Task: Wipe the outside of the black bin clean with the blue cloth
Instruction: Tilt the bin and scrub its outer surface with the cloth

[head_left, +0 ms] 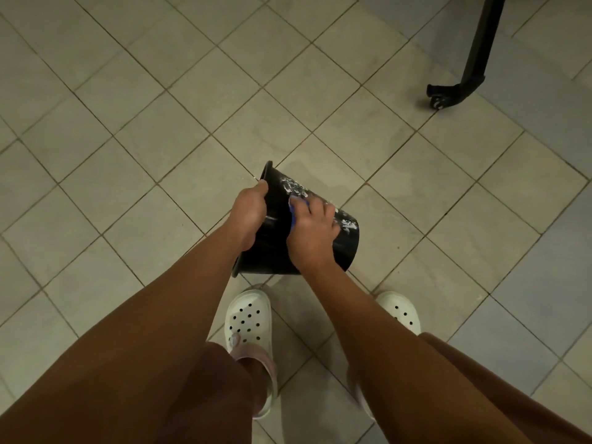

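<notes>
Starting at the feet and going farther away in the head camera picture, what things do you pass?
White clogs → black bin, gripped by the left hand, the right hand holding the blue cloth on it → black wheeled leg.

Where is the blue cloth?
In the head view, near the middle, the small blue cloth sits under the right hand, pressed on the black plastic bin.

One black bin [342, 248], one blue cloth [296, 201], two hands [248, 213] [314, 232] — two white clogs [246, 318] [400, 310], one wheeled leg [474, 59]
</notes>
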A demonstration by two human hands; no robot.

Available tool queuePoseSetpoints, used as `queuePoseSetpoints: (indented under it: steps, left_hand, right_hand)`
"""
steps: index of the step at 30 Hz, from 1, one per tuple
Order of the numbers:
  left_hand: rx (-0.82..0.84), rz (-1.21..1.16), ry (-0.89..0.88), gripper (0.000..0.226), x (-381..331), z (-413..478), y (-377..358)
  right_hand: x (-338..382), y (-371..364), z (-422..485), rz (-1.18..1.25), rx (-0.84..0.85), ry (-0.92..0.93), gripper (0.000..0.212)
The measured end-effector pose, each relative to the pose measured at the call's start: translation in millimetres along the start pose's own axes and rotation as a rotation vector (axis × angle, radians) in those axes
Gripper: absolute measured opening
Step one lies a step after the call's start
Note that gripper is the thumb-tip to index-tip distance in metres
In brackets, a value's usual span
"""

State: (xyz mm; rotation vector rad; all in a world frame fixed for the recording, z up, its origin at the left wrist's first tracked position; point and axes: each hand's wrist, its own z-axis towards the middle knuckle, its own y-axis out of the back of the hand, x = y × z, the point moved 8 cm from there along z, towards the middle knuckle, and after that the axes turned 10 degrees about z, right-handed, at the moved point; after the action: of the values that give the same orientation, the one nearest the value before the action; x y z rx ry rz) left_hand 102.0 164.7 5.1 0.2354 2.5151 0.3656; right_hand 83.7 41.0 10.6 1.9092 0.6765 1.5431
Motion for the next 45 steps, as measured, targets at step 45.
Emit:
queuePoseSetpoints:
  steps: [45]
  left_hand:
    - [-0.023,0.050,0.003,0.045,-6.6,4.4,13.3]
  right_hand:
    - [-34.7,-1.7,-22.4,0.017,-0.045,0.036,0.061]
